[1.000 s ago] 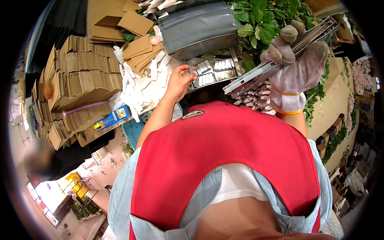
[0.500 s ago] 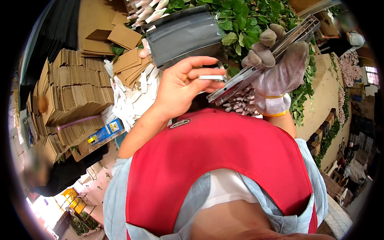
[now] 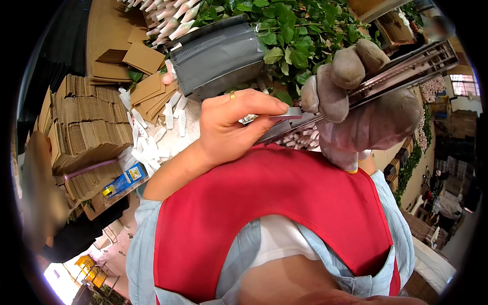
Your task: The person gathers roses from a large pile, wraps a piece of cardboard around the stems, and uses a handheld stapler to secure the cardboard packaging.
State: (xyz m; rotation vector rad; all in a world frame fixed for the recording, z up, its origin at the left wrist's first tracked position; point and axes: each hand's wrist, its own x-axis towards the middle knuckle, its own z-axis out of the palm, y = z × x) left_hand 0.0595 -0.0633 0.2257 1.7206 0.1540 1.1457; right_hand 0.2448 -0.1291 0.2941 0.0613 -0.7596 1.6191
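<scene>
In front of my chest, my gloved right hand (image 3: 356, 96) is wrapped around a long metal stapler (image 3: 412, 66). Its slim channel shows on the upper right side, and its other end slants down toward the red apron (image 3: 274, 188). My bare left hand (image 3: 229, 122), with a ring on one finger, pinches a short silver strip (image 3: 291, 113) that looks like a row of staples. That strip is right against the stapler's body, close to the gloved fingertips. Whether it sits inside the channel is hidden.
A grey taped box (image 3: 218, 56) stands ahead, beside leafy green stems (image 3: 305, 30) and white-sleeved flower buds (image 3: 168, 18). To the left are stacked cardboard sheets (image 3: 94, 122), loose white sleeves (image 3: 145, 147) and a blue packet (image 3: 127, 178). Another person's dark sleeve (image 3: 84, 231) shows at far left.
My right hand has raised the stapler up and to the right, nearer the camera. My left hand's fingers have closed in, bringing the silver strip against the stapler.
</scene>
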